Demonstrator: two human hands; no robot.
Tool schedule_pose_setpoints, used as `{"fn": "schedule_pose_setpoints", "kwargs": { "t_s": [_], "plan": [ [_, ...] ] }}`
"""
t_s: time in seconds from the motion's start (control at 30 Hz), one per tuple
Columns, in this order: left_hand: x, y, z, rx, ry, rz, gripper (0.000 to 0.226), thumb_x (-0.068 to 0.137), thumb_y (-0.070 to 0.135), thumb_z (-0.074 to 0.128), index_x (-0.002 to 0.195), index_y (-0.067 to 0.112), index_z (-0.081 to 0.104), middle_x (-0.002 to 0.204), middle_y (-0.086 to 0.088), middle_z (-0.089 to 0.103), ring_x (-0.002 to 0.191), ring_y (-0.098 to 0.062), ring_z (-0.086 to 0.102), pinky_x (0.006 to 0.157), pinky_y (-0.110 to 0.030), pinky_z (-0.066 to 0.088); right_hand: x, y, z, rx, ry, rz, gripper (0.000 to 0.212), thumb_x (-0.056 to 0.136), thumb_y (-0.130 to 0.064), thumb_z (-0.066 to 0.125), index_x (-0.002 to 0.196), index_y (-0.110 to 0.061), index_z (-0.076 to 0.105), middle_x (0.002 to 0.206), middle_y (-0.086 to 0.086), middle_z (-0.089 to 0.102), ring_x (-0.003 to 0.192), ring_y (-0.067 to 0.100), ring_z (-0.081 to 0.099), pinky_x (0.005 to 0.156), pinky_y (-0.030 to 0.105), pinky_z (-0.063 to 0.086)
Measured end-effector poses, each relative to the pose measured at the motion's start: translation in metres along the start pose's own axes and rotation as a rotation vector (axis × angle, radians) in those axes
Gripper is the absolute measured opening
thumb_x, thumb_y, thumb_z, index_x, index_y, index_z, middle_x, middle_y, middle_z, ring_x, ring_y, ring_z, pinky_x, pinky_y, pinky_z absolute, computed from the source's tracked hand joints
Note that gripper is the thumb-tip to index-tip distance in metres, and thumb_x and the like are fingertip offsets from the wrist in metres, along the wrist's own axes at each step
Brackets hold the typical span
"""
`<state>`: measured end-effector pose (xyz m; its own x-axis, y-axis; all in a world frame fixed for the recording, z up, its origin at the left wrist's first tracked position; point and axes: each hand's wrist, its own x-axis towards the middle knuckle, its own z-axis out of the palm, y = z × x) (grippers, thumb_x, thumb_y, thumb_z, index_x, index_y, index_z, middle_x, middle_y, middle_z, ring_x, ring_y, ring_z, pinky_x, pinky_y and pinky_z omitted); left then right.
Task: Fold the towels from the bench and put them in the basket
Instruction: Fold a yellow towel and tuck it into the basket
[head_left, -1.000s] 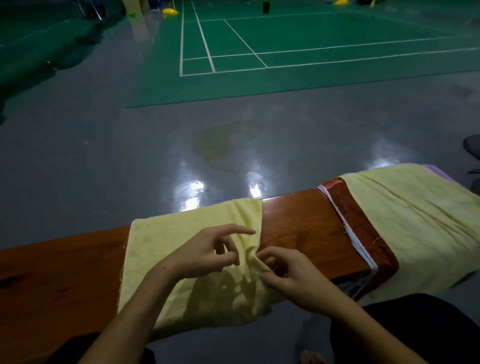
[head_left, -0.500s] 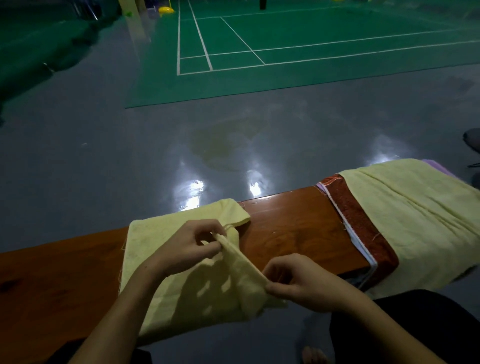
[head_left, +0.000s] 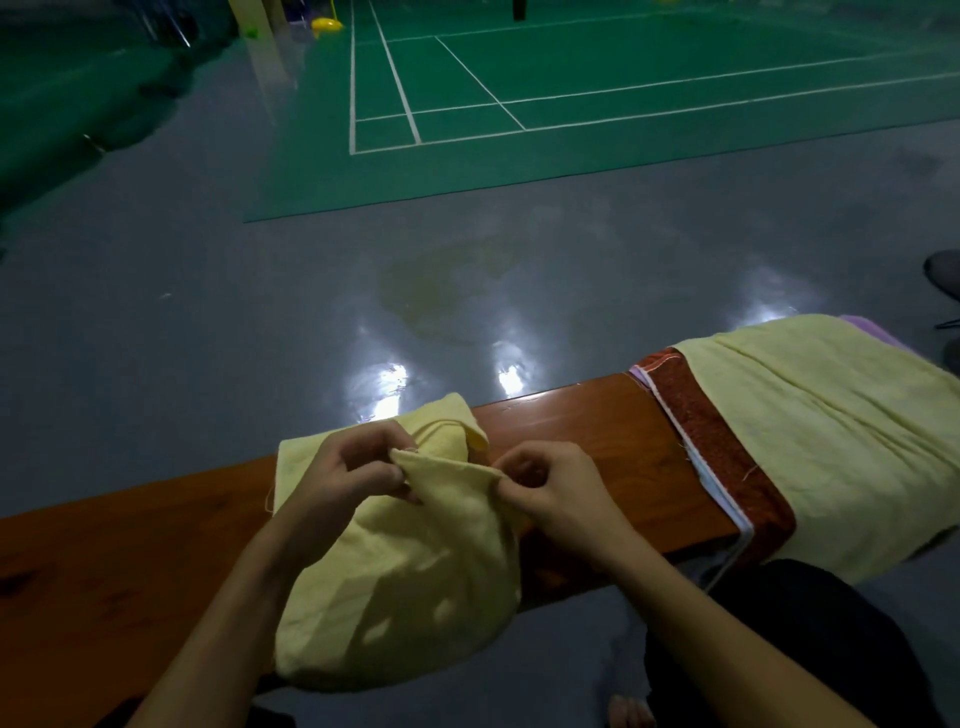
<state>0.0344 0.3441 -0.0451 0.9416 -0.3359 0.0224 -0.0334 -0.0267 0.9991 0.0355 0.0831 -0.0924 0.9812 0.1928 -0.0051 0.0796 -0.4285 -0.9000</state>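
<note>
A pale yellow towel (head_left: 410, 577) lies bunched on the brown wooden bench (head_left: 587, 431) and hangs over its near edge. My left hand (head_left: 348, 478) pinches the towel's raised edge on the left. My right hand (head_left: 556, 488) pinches the same edge a little to the right, so the cloth is lifted between them. On the bench's right end lies a pile of towels: a large yellow one (head_left: 831, 436) on top, a red-brown one (head_left: 722, 457) with a white border under it, and a purple corner (head_left: 867, 330) at the back. No basket is in view.
Beyond the bench spreads a glossy grey floor (head_left: 467, 270), then a green court (head_left: 571, 93) with white lines. A dark shoe (head_left: 943, 270) shows at the right edge. My dark-clothed leg (head_left: 779, 623) and bare toes (head_left: 628, 712) are below the bench.
Both hands took hold of the yellow towel's right edge and raised it. My right hand moved up and toward the left hand, and the towel now bunches between them.
</note>
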Motion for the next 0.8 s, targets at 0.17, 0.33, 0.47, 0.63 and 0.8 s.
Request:
{"fn": "schedule_pose_setpoints", "kwargs": {
  "t_s": [0.17,0.33,0.47,0.63,0.8],
  "plan": [
    [-0.002,0.006,-0.005,-0.082,0.006,0.016,0.01,0.075,0.012,0.06,0.077,0.011,0.07,0.077,-0.01,0.059,0.074,-0.022,0.061,0.069,-0.031,0.057,0.01,-0.008,0.018,0.098,0.117,-0.034,0.007,0.087,-0.026,0.079,0.093,-0.029,0.078,0.118,-0.014,0.066,0.107,0.003,0.065,0.093,0.031,0.062],
    [-0.004,0.008,-0.011,-0.114,0.013,0.003,0.017,0.079,0.008,0.049,0.079,0.012,0.067,0.076,-0.008,0.055,0.072,-0.018,0.057,0.066,-0.03,0.054,0.01,-0.02,0.032,0.376,0.01,-0.058,0.008,0.089,-0.018,0.083,0.096,-0.019,0.081,0.146,-0.016,0.055,0.128,0.003,0.06,0.099,0.026,0.057],
    [-0.007,0.007,-0.017,-0.151,0.027,-0.016,0.015,0.079,0.012,0.051,0.08,0.013,0.066,0.077,-0.008,0.053,0.072,-0.018,0.056,0.065,-0.028,0.054,0.013,-0.024,0.039,0.536,0.058,-0.04,0.012,0.088,-0.006,0.082,0.1,-0.004,0.081,0.137,-0.005,0.068,0.126,0.008,0.065,0.102,0.035,0.058],
    [-0.011,0.004,-0.03,0.046,0.04,0.009,0.02,0.073,0.033,0.065,0.083,0.016,0.068,0.084,-0.011,0.061,0.079,-0.023,0.064,0.069,-0.031,0.059,0.025,-0.025,0.023,0.326,0.178,-0.169,0.016,0.086,-0.003,0.082,0.102,-0.006,0.081,0.118,0.003,0.075,0.11,0.015,0.072,0.094,0.039,0.062],
    [-0.018,-0.01,-0.037,0.786,0.156,0.231,0.015,0.084,0.048,0.069,0.087,0.034,0.064,0.123,0.023,0.065,0.105,-0.011,0.067,0.073,-0.029,0.063,0.036,-0.014,0.004,-0.253,0.229,-0.412,0.02,0.082,-0.011,0.085,0.101,-0.018,0.081,0.11,-0.002,0.071,0.104,0.014,0.065,0.086,0.037,0.061]
  ]
}}
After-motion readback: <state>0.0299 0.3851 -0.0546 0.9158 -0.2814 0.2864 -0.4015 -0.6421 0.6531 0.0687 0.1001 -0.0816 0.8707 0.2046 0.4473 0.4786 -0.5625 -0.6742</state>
